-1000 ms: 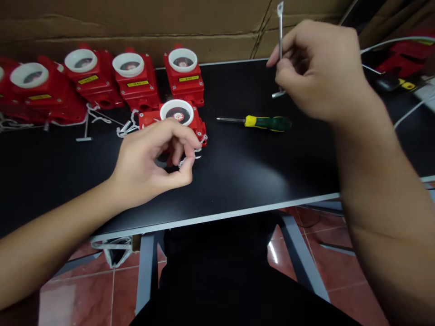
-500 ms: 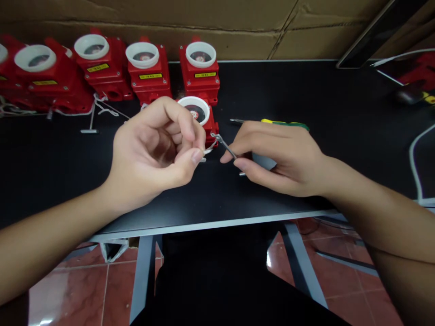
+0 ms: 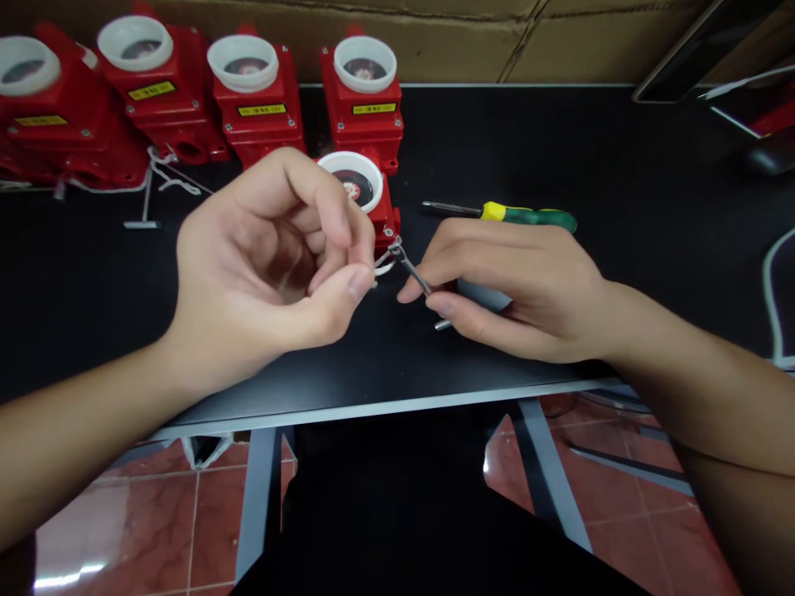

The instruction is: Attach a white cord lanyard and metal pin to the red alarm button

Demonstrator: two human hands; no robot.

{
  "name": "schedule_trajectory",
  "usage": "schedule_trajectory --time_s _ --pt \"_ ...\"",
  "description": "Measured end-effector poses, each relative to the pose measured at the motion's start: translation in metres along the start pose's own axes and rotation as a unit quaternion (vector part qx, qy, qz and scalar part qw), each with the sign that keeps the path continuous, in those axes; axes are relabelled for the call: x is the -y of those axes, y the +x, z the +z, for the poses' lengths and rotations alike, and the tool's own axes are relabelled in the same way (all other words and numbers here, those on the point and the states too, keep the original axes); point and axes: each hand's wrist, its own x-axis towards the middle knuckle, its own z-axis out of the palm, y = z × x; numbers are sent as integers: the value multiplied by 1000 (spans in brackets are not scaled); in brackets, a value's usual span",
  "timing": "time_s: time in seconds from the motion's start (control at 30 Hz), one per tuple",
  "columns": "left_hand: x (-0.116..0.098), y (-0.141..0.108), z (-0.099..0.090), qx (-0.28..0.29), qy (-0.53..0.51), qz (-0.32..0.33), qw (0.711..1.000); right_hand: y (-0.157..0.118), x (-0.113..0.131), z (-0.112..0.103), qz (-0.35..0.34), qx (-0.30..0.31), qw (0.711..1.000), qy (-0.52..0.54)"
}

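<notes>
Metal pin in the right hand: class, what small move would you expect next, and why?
Probably the right hand eases the metal pin a little further toward the left hand. The pin's looped end sits just at the white cord pinched by the left fingertips, beside the red box, so it looks about to be threaded.

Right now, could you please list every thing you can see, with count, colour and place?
red boxes: five with white round caps, four in back row, one in front
metal pin: one, silver, pinched in right hand
white cord: one, at left fingertips
screwdriver: one, green and yellow, behind right hand
table: one, black
cardboard: brown, behind table
floor tiles: red, below
left hand: one
right hand: one
</notes>
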Motion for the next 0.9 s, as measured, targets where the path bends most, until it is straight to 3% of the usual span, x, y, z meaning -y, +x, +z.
schedule_trajectory --time_s 0.13,0.3,0.73,0.83,0.9 --pt "3 2 0 -7 -13 30 999 0 0 -1 -3 -4 1000 3" --pt "8 0 2 -34 -41 15 998 0 1 0 -2 -3 1000 1" --pt "-1 0 5 -28 -28 7 999 1 1 0 2 1 1000 -11" --pt "-17 0 8 -49 7 -49 998 1 2 1 0 3 1000 -12" --pt "-26 0 8 -58 54 -171 982 1 2 0 -1 5 1000 -14"
